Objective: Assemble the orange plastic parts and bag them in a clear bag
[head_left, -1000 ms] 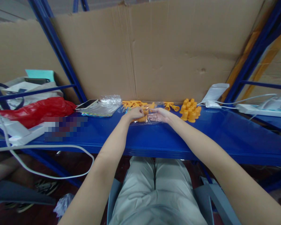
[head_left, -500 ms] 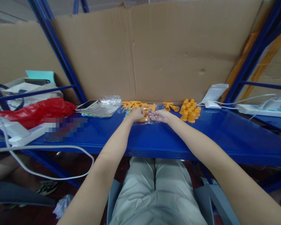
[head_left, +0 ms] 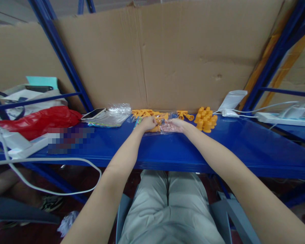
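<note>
A clear plastic bag point(head_left: 156, 133) with a colourful printed edge lies on the blue shelf top in front of me, orange plastic parts point(head_left: 156, 128) showing through it. My left hand point(head_left: 148, 124) is closed on the bag's upper left part. On the other side my right hand point(head_left: 175, 125) has its palm turned up, fingers under the film and thumb above, so the bag lies between them. Just behind the hands is a pile of orange Y-shaped pieces point(head_left: 142, 113). Two or so similar orange pieces point(head_left: 185, 115) rest right of the bag.
Orange cup-shaped pieces point(head_left: 205, 119) stand grouped to the right. Left of the bag are flat clear plastic bags point(head_left: 112, 118) with a phone point(head_left: 94, 114) on them. A red plastic bag point(head_left: 40, 120) and white cable point(head_left: 66, 159) occupy the left; cardboard point(head_left: 180, 57) walls the back.
My right hand has turned its fingers a little under the bag's film, and the orange parts inside have shifted slightly. The left hand stays almost where it was.
</note>
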`<state>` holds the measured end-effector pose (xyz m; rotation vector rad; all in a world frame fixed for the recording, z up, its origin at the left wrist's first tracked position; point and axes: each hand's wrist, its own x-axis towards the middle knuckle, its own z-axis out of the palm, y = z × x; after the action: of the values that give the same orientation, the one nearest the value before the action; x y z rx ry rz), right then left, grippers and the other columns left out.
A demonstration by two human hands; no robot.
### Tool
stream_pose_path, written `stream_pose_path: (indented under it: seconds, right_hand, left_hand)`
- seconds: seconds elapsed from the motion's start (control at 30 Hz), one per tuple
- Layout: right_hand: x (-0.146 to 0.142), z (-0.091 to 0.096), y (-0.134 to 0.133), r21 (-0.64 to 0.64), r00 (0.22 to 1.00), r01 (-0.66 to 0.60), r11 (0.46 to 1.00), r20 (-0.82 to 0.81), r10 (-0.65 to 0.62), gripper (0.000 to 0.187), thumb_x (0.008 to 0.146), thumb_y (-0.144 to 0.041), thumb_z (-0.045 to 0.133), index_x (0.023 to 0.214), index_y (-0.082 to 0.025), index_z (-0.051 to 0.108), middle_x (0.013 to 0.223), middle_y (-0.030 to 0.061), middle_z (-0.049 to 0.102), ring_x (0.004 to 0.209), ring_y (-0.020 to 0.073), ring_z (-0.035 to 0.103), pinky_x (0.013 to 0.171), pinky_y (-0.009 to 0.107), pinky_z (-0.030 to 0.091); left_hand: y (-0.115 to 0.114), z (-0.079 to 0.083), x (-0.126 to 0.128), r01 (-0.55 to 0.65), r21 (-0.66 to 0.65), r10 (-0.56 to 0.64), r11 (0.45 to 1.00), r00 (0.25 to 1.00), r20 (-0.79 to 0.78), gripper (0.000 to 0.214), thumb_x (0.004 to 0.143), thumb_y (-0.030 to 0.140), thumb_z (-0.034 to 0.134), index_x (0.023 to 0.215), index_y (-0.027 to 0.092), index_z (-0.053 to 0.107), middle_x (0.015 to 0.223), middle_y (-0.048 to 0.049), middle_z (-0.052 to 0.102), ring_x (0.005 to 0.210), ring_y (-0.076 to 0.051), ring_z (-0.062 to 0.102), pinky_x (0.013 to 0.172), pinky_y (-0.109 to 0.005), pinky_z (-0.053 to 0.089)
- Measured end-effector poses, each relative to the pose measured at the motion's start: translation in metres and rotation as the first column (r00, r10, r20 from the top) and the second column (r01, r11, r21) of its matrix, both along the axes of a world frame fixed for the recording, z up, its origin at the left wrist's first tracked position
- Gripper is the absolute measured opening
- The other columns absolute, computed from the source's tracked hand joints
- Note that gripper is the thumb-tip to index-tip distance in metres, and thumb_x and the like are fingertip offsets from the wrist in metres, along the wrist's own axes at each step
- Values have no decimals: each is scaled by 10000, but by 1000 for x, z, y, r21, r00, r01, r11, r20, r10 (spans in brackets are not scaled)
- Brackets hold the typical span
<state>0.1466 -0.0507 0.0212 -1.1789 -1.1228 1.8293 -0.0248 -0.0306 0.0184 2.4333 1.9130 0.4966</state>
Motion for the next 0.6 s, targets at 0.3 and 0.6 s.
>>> stream_pose_path:
  seconds: [0.3,0.6]
  right_hand:
    - [0,-1,3,21,1000,10,1000,2,-10,226,1008,-163,350,970,-129,570,706,64,668,577,128,634,589,229,557]
    - [2,1,1,48,996,-59,997,73,55,249,1014,-190,359,931,-118,582,656,96,695,484,120,608,490,184,515]
  left_hand:
    - [-1,1,0,-21,-11,21,1000,1000,16,198,822,177,565,953,141,709,956,-91,745,889,-193,664,828,-258,483]
    - [0,-1,-1,-2,-5,2,1000,1000,15,206,820,167,545,932,145,716,985,-98,747,922,-199,673,849,-248,486]
